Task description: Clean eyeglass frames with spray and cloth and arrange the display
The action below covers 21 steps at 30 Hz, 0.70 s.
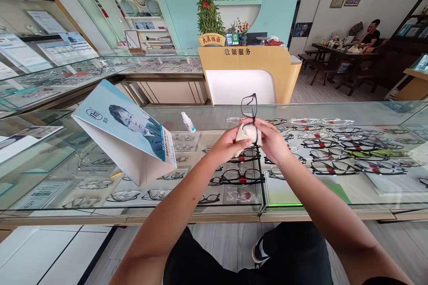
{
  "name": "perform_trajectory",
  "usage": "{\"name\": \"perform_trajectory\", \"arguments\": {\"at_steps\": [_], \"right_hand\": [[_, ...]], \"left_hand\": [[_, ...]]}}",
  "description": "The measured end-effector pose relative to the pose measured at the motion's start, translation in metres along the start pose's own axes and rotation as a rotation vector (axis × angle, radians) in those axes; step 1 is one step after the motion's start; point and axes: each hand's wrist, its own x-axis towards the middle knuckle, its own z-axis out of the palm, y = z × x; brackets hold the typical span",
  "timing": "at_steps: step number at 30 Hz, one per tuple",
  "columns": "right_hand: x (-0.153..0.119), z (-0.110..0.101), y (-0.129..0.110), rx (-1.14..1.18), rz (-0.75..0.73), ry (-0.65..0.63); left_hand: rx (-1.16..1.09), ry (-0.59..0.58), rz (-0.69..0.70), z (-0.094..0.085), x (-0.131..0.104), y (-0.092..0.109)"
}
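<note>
Above the glass counter I hold a pair of dark-framed eyeglasses turned on end, one lens standing up over my fingers. My left hand is closed on a cream cleaning cloth, which is folded around the lower lens. With its fingers bent around the frame, my right hand grips the eyeglasses near the bridge. The cloth and fingers hide most of the lower lens. A small white spray bottle stands on the glass, to the left of my hands.
A folded cardboard display sign stands on the glass counter at left. Rows of eyeglasses lie inside the case beneath the glass. Beyond it is a wooden cashier desk. A person sits at a table in the far right.
</note>
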Motion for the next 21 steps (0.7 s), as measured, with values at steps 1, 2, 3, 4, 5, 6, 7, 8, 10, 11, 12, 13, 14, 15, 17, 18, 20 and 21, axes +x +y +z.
{"name": "perform_trajectory", "arguments": {"at_steps": [1, 2, 3, 4, 5, 6, 7, 8, 10, 11, 12, 13, 14, 15, 17, 18, 20, 21], "right_hand": [[-0.001, 0.001, -0.001, 0.010, 0.012, 0.003], [-0.002, 0.002, -0.002, 0.020, 0.023, 0.002], [-0.002, 0.003, -0.004, 0.029, 0.030, -0.002], [-0.003, 0.004, -0.004, 0.035, 0.033, -0.007], [-0.003, 0.005, -0.005, 0.036, 0.033, -0.014], [-0.004, 0.006, -0.005, 0.035, 0.033, -0.019], [-0.004, 0.007, -0.004, 0.035, 0.031, -0.021], [-0.004, 0.008, -0.003, 0.036, 0.028, -0.022], [-0.004, 0.009, 0.000, 0.037, 0.013, -0.026], [-0.005, 0.010, 0.001, 0.031, 0.002, -0.036], [-0.005, 0.011, 0.002, 0.018, -0.011, -0.057], [-0.006, 0.011, 0.003, 0.000, -0.029, -0.085], [-0.006, 0.011, 0.004, -0.020, -0.045, -0.118], [-0.007, 0.012, 0.004, -0.039, -0.059, -0.147], [-0.007, 0.012, 0.004, -0.074, -0.078, -0.183], [-0.008, 0.012, 0.004, -0.091, -0.085, -0.192], [-0.009, 0.012, 0.004, -0.132, -0.101, -0.202], [-0.009, 0.013, 0.003, -0.150, -0.113, -0.203]], "left_hand": [[-0.002, 0.006, 0.005, 0.001, 0.000, -0.001], [-0.004, 0.014, 0.008, 0.003, 0.001, -0.002], [-0.007, 0.023, 0.011, 0.005, 0.001, -0.003], [-0.010, 0.035, 0.014, 0.007, 0.001, -0.004], [-0.014, 0.049, 0.020, 0.009, 0.001, -0.004], [-0.019, 0.066, 0.028, 0.012, 0.001, -0.005], [-0.026, 0.084, 0.035, 0.014, 0.001, -0.005], [-0.034, 0.100, 0.038, 0.016, 0.001, -0.005], [-0.044, 0.129, 0.044, 0.020, 0.001, -0.004], [-0.050, 0.143, 0.046, 0.022, 0.001, -0.003], [-0.056, 0.156, 0.045, 0.023, 0.001, -0.003], [-0.061, 0.170, 0.042, 0.024, 0.001, -0.003], [-0.063, 0.184, 0.039, 0.025, 0.001, -0.003], [-0.064, 0.202, 0.035, 0.026, 0.000, -0.003], [-0.062, 0.244, 0.030, 0.028, 0.000, -0.005], [-0.062, 0.267, 0.031, 0.028, 0.000, -0.006], [-0.070, 0.311, 0.031, 0.029, 0.000, -0.007], [-0.074, 0.329, 0.030, 0.029, -0.001, -0.008]]}}
